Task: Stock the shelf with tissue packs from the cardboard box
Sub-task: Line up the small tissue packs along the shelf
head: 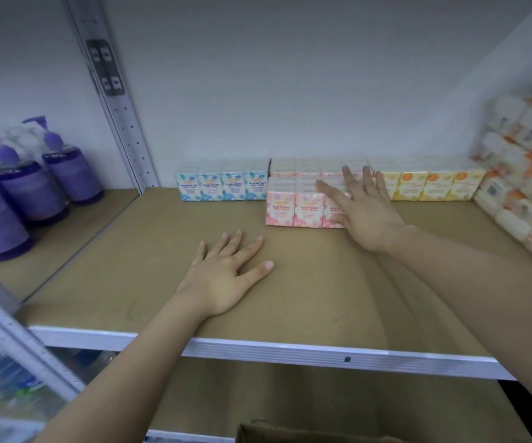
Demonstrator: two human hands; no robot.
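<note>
Hands both spread flat: right (365, 207) on "ROSE SCENTED MINI TISSUE" packs (293, 206), left (226, 273) on shelf (130, 251).

Three groups of tissue packs (293, 204) are ranged along the back of the shelf (130, 266); pump bottles (28, 193) are stood left, beyond the upright (120, 116).

Blue (223, 186), pink (295, 204) and yellow-orange plastic-wrapped tissue packs (431, 186) stand upright in a row mid-frame on brown board shelf (130, 257); brown cardboard box corner (290, 433) at bottom edge.
</note>
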